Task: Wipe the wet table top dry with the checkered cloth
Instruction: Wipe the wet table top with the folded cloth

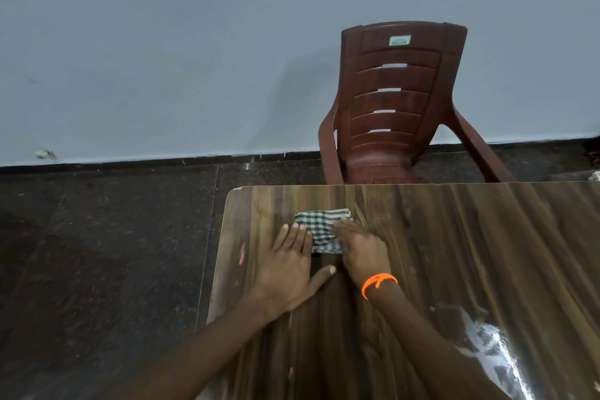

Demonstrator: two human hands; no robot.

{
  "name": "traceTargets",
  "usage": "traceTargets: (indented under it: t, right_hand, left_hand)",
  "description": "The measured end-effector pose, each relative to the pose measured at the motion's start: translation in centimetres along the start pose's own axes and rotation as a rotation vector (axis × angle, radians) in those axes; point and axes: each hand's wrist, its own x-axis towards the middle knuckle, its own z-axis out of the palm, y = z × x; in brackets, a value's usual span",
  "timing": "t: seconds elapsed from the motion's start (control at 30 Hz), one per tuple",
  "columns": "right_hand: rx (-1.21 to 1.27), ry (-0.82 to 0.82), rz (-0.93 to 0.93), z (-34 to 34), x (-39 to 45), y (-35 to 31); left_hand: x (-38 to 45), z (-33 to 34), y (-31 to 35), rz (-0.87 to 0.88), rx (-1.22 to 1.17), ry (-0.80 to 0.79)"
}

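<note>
A small folded green-and-white checkered cloth (321, 226) lies on the wood-grain table top (454, 237), near its far left corner. My left hand (290, 269) rests flat on the table, fingers spread, with the fingertips touching the cloth's left edge. My right hand (360, 250), with an orange band at the wrist, presses down on the cloth's right side and covers part of it. A wet patch (487, 344) glints on the table toward the near right.
A brown plastic armchair (394, 107) stands just beyond the table's far edge, against a grey wall. Dark stone floor (97, 253) runs along the table's left side. The table's left edge shows a small pink mark (242, 253).
</note>
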Motion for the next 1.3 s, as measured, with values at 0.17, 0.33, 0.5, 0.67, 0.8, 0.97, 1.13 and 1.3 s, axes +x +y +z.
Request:
traceTargets:
  t: [0.17,0.33,0.5,0.67,0.8,0.97,1.13,1.3]
  right_hand:
    - [-0.015,0.031,0.077,-2.2,0.0,2.2]
    - [-0.059,-0.003,0.191,-2.1,4.6,0.6]
    - [-0.114,-0.042,0.147,0.0,6.9,-2.5]
    - [-0.017,-0.006,-0.009,1.6,4.0,-4.5]
    - [0.063,-0.006,-0.099,2.4,0.2,-4.2]
    - [0.005,-0.045,-0.072,1.3,-4.3,-1.7]
    - [-0.016,0.022,0.041,-0.2,-5.0,0.4]
    - [-0.025,0.071,0.085,-0.4,-2.9,-2.1]
  left_hand:
    - [3.0,-0.1,2.2,0.024,-0.024,-0.018]
    - [8.0,-1.0,-0.3,-0.036,-0.076,-0.013]
    - [7.7,-0.7,-4.7,-0.093,-0.070,-0.008]
    - [2.5,0.3,-6.1,-0.085,-0.086,-0.005]
    - [-2.3,0.3,-4.4,-0.085,-0.073,-0.041]
    - [-5.9,-0.3,0.3,-0.048,-0.099,-0.087]
    - [-3.1,-0.3,3.2,0.017,-0.152,-0.161]
    - [0.4,-0.1,0.9,-0.006,-0.099,-0.165]
